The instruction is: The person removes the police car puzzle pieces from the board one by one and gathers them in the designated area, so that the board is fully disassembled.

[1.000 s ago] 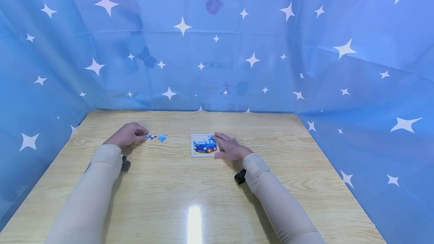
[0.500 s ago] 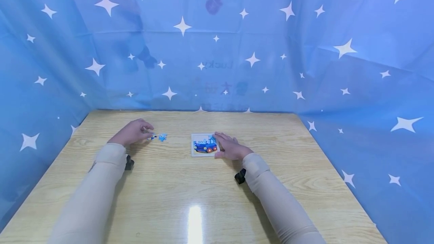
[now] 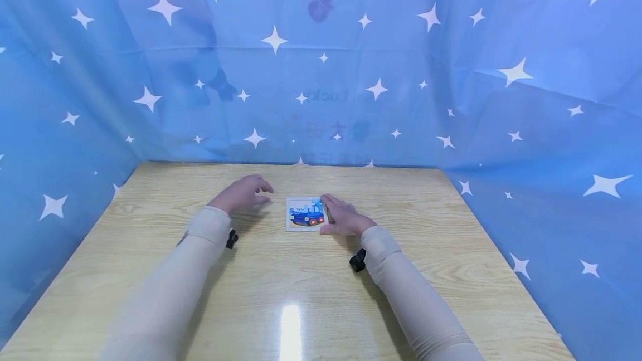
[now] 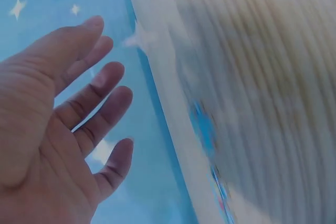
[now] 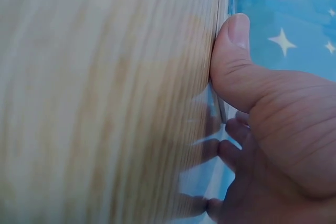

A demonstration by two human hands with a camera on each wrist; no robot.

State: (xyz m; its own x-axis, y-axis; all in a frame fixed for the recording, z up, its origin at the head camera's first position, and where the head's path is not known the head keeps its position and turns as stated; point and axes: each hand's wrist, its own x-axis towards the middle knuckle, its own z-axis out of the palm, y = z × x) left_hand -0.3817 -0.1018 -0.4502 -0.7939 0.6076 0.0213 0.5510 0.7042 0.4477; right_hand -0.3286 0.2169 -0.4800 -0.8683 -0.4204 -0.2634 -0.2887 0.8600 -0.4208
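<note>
A small framed jigsaw puzzle (image 3: 304, 215) with a blue cartoon vehicle lies on the table in the head view. My right hand (image 3: 343, 219) holds it at its right side, one fingertip at the far corner and the thumb at the near one. Up close in the right wrist view, the thumb (image 5: 236, 51) presses the puzzle's edge. To the left of the puzzle my left hand (image 3: 242, 194) hovers with relaxed, spread fingers and nothing in it. Two small blue jigsaw pieces, one (image 4: 203, 128) and another (image 4: 220, 195), lie on the table in the left wrist view; the left hand hides them from the head camera.
The wooden table (image 3: 281, 272) reaches back to a blue curtain (image 3: 321, 71) printed with white stars, which also hangs at both sides. A bright light reflection (image 3: 291, 330) shows on the near tabletop.
My left hand has moved right from beside the loose jigsaw pieces toward the puzzle, now covering the pieces in the head view. The right hand has stayed at the puzzle's right side.
</note>
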